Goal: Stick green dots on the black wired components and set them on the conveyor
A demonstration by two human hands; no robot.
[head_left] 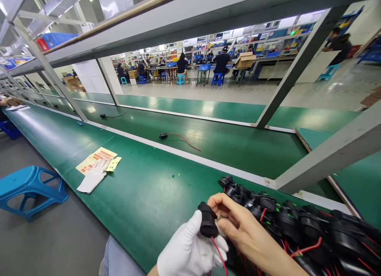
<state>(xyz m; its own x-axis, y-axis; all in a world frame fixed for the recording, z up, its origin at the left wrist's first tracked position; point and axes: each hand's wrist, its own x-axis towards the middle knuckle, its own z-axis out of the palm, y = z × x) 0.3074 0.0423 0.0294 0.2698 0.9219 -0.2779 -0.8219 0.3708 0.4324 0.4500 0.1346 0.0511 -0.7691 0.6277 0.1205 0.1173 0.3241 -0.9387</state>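
My left hand [190, 246], in a white glove, is closed around a black cylindrical part [208, 222] with a ribbed cap at its upper end. From the part's lower end a red wire [219, 252] hangs down. My bare right hand [235, 222] is at the right side of the part, its thumb and fingers bent together in a pinch. Whatever may lie between those fingertips is hidden. Beside and beneath my right forearm lies a heap of similar black parts [309, 224] with red wires, several bearing green dots.
On the green bench [143, 196] lie a white glove [93, 176] and a sheet of red stickers [92, 159]. Two wired black parts, one nearer [163, 136], rest on the belt behind a white rail. Slanting grey posts [297, 65] frame the bench. A blue stool [29, 188] stands left.
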